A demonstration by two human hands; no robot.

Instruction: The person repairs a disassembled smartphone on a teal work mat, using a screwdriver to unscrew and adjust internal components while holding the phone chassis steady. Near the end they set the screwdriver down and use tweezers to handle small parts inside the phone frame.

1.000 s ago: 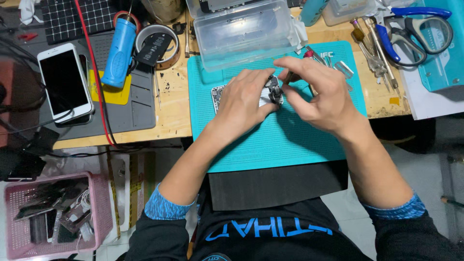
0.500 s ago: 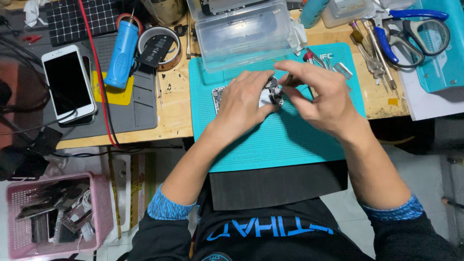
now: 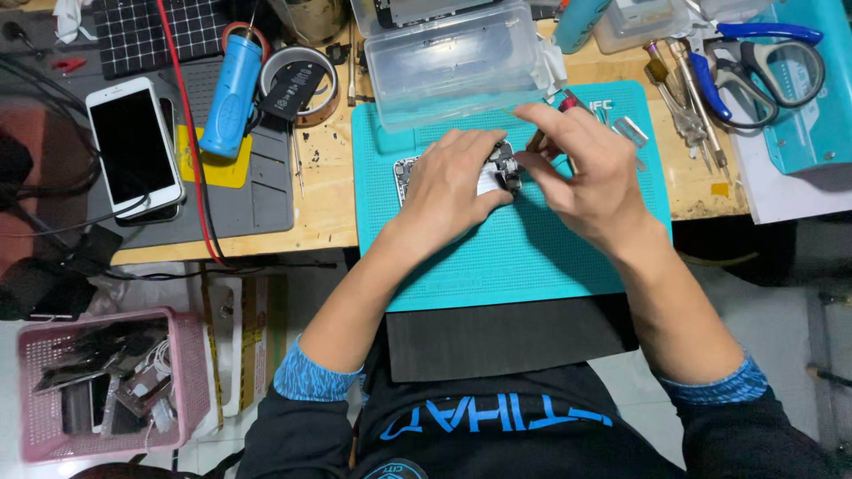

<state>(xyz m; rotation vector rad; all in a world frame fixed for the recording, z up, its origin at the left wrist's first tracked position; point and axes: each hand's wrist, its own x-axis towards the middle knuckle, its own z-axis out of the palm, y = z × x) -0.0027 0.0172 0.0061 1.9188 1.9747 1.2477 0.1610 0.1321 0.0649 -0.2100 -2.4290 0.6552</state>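
Hands (image 3: 457,182) unmoved on opened phone (image 3: 497,173)

your mat (image 3: 497,257) sits on the bench (image 3: 328,200), opened phone (image 3: 408,173) on it under your hands. clear box (image 3: 453,58) right behind the mat. left of it: tape roll (image 3: 297,84), then another phone (image 3: 133,146). scissors (image 3: 754,62) far right, basket (image 3: 98,386) on the floor to your left.
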